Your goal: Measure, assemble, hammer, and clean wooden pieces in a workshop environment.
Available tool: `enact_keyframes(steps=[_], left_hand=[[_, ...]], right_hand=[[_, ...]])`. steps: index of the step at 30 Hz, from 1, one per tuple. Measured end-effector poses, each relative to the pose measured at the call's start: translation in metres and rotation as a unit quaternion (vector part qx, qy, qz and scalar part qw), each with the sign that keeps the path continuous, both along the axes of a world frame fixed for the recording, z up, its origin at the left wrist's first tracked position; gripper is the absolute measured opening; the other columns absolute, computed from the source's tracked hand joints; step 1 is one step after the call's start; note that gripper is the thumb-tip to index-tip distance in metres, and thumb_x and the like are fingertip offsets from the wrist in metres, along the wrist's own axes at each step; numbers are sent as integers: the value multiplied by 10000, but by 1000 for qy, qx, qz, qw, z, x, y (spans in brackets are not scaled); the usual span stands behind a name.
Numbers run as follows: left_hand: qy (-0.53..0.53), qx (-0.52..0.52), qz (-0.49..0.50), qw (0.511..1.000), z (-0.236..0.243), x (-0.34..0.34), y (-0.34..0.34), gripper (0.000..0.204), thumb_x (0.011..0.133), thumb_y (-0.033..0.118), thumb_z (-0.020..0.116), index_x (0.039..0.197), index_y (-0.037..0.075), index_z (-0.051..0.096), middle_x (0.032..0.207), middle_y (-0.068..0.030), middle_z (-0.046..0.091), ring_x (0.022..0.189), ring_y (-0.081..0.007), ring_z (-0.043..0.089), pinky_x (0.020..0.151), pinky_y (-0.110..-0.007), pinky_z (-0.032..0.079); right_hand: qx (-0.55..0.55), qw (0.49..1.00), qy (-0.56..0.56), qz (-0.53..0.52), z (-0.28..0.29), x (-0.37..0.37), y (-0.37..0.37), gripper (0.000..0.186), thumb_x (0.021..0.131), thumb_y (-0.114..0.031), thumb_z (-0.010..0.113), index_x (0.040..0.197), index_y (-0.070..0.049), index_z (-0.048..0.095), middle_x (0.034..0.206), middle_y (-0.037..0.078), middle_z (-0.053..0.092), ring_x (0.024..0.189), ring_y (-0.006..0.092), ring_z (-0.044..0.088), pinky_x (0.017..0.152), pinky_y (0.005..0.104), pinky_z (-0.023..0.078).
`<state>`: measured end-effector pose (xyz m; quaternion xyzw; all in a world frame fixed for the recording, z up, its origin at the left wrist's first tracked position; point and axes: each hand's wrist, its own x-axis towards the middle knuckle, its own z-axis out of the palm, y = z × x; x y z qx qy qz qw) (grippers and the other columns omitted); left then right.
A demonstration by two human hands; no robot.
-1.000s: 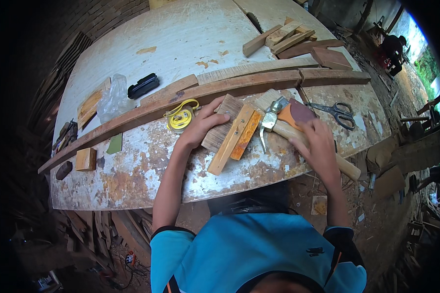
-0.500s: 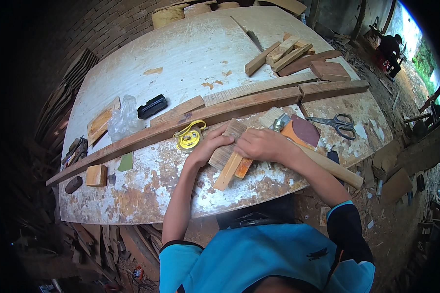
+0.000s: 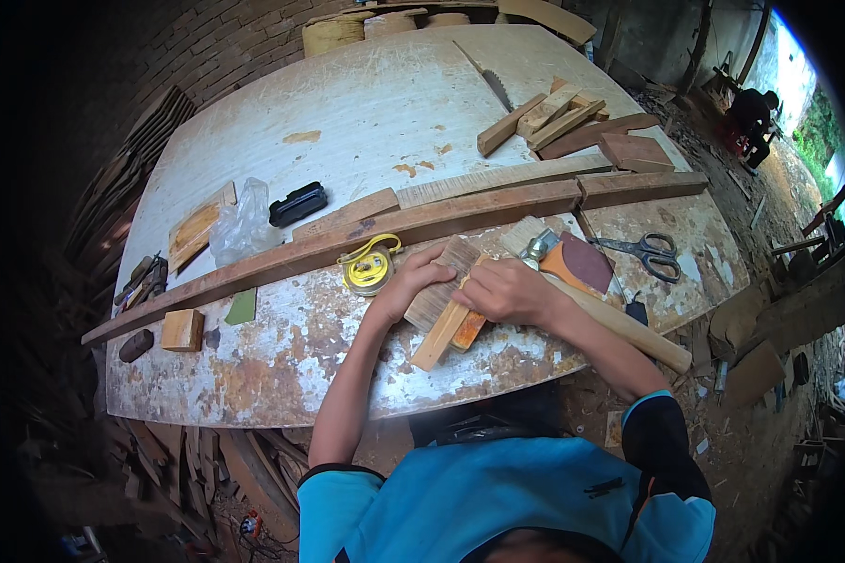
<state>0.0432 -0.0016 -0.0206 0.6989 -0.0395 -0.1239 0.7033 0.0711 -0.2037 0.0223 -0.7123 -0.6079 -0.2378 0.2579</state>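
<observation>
Near the front edge of the workbench, my left hand (image 3: 411, 284) is closed on a flat greyish-brown wood block (image 3: 432, 306), its thumb lying across the upper face. My right hand (image 3: 503, 289) grips a narrow pale wood strip (image 3: 439, 336) that lies slantwise against the block. Beside the strip, partly under my right hand, an orange-brown piece of wood (image 3: 469, 331) shows. My fingers hide the upper ends of these pieces. A yellow tape measure (image 3: 368, 270) sits left of my left hand. Beyond my right hand lies a hammer (image 3: 629, 324), its handle passing near my forearm.
A long wooden beam (image 3: 347, 246) crosses the bench (image 3: 282, 380) beyond my hands. Scissors (image 3: 650, 251) and maroon sandpaper (image 3: 587, 263) lie to the right. Farther back are wood offcuts (image 3: 545, 117) and a saw blade (image 3: 496, 86). Left stands a small wood block (image 3: 182, 330). A person (image 3: 751, 117) sits far right.
The view has shifted slightly. Both hands keep their hold on the wood pieces, with barely any visible movement.
</observation>
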Motion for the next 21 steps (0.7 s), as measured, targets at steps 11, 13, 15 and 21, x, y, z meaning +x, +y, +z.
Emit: enact_keyframes(steps=[11, 13, 15, 21], left_hand=[[10, -13, -33, 999, 14, 3, -4, 580, 801, 295, 572, 1285, -9, 472, 1182, -127, 568, 1043, -177, 543, 898, -270, 408], [-25, 1, -8, 1000, 17, 1, -9, 580, 808, 309, 572, 1285, -6, 475, 1167, -126, 579, 1028, -172, 553, 892, -272, 412], [-34, 30, -2, 999, 18, -1, -4, 583, 812, 312, 574, 1289, -7, 472, 1147, -125, 593, 991, -167, 568, 871, -273, 426], [-62, 207, 27, 976, 54, -18, -4, 535, 813, 305, 602, 1226, -26, 529, 1029, -169, 648, 834, -192, 632, 755, -289, 484]], right_hand=[[330, 851, 397, -103, 63, 28, -6, 321, 950, -169, 463, 674, -4, 455, 533, 81, 449, 492, 140, 483, 488, 295, 383], [299, 874, 376, -78, 64, 34, -14, 302, 948, -164, 464, 694, 0, 460, 541, 73, 461, 498, 125, 474, 485, 290, 374], [264, 897, 351, -50, 61, 33, -21, 283, 946, -160, 465, 715, 4, 465, 548, 65, 473, 504, 110, 465, 482, 285, 365], [97, 910, 375, -149, 37, 10, -47, 173, 941, -180, 483, 851, -36, 512, 643, -18, 466, 550, 39, 426, 489, 212, 348]])
